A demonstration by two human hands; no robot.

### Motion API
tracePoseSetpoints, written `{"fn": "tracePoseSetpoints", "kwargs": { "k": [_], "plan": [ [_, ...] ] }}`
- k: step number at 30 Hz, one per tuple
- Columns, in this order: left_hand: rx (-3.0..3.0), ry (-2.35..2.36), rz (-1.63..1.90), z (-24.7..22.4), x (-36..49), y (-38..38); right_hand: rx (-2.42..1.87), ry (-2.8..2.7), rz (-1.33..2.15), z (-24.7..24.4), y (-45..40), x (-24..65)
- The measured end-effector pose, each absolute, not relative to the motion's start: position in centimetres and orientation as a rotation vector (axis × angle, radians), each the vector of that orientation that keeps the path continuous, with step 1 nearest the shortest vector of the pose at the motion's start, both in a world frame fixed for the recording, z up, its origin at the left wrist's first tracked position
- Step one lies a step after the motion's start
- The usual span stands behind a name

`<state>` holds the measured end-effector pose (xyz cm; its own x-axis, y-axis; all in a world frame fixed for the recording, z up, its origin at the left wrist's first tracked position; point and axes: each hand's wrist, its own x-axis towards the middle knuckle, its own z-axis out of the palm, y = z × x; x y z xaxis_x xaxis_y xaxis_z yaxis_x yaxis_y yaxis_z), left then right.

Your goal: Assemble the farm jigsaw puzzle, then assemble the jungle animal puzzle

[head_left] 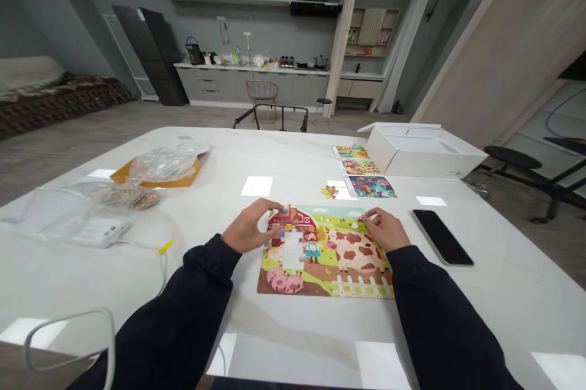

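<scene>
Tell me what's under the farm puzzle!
The farm puzzle lies on the white table, which shows around it and through the gap in its left part. Anything beneath the joined pieces is covered, so I can't tell.

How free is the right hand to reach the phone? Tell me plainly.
Likely yes: the phone lies beside the right hand with nothing visible between them, though that hand is at the puzzle.

Forearms [171,307] stretched forward; left fingers [269,204] curved, right fingers [376,213] bent.
</scene>
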<state>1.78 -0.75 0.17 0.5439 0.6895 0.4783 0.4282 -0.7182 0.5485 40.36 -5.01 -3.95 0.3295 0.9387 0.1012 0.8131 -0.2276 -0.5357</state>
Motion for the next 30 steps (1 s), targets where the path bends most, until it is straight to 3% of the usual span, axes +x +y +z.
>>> {"fn": "tracePoseSetpoints", "kwargs": {
  "k": [5, 17, 30],
  "plan": [
    [2.397, 1.037, 1.052, 1.4, 0.5, -0.2, -2.109, -1.543, 0.336, -4.1, -4.9, 40.5],
    [2.530, 0.701, 0.626, -2.9, 3.0, -0.6, -2.100, -1.535, 0.343, -4.0, -5.0, 40.4],
    [2.638, 0.732, 0.577, -1.5, 3.5, -1.5, -2.106, -1.526, 0.364, -3.6, -5.1, 40.3]
  ]
}}
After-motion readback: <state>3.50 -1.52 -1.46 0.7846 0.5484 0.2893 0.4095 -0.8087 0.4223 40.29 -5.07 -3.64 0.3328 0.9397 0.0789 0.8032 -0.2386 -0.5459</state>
